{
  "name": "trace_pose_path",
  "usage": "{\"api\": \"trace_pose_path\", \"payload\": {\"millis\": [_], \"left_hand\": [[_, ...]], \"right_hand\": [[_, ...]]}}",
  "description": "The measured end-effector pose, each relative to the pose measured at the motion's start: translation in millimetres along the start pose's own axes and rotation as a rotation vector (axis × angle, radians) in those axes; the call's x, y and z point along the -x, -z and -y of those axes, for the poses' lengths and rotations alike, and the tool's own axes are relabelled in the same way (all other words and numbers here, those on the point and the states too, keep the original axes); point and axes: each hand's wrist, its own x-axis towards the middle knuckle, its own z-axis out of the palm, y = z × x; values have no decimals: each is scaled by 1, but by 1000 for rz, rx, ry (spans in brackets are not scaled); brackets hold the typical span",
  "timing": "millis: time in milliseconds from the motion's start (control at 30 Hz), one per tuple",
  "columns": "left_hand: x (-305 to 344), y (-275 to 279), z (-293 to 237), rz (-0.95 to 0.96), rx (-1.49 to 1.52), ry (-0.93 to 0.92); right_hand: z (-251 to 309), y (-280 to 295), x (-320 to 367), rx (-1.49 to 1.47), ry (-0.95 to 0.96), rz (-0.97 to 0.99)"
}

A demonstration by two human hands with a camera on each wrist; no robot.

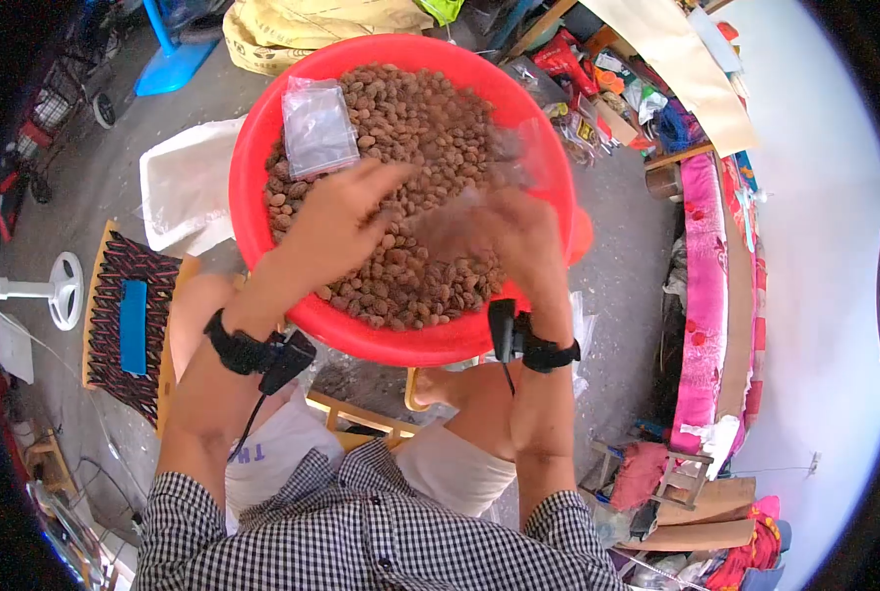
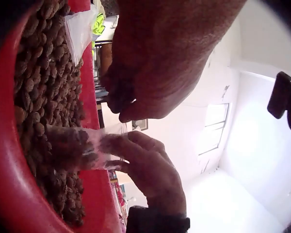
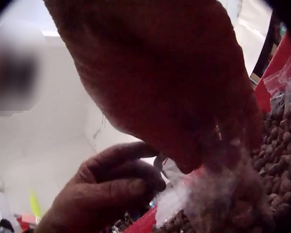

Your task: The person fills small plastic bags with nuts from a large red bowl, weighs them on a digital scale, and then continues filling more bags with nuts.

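Note:
In the head view, a large red basin (image 1: 253,187) holds a heap of brown, wrinkled nut-like pits (image 1: 391,286). Over the heap, my right hand (image 1: 523,236) pinches the top of a clear plastic bag (image 2: 75,148) that has brown pits inside; the bag is blurred in the head view. My left hand (image 1: 341,222) hovers beside it, fingers bent and thumb apart. From the right wrist, the left hand (image 3: 102,191) shows loosely curled fingers near the bag. A stack of flat clear bags (image 1: 320,128) lies on the pits at the basin's upper left.
Another clear bag (image 1: 523,153) lies by the basin's right rim. A white tray (image 1: 179,182) sits on the floor to the left, near a woven stool (image 1: 115,325). Behind the basin is a yellow sack (image 1: 312,25). Cluttered shelving (image 1: 607,89) stands at the right.

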Motion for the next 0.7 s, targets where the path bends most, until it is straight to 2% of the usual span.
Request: {"api": "trace_pose_path", "payload": {"millis": [67, 167, 267, 400, 500, 600, 633, 700], "left_hand": [[-2, 9, 10, -75, -24, 48], [-3, 24, 17, -49, -88, 169], [-1, 27, 26, -123, -132, 149], [4, 34, 36, -105, -273, 183], [4, 38, 41, -121, -301, 264], [7, 47, 47, -139, -409, 343], [7, 48, 48, -145, -457, 359], [9, 49, 53, -138, -520, 374]], "right_hand": [[-5, 24, -6, -10, -6, -74], [-19, 50, -14, -11, -13, -154], [-39, 70, -26, 78, -102, -168], [-102, 91, -41, 161, -178, -248], [-118, 90, -38, 706, -37, -570], [-115, 96, -36, 648, 27, -569], [-97, 90, -33, 491, -27, -544], [-86, 81, -30, 392, -55, -487]]}}
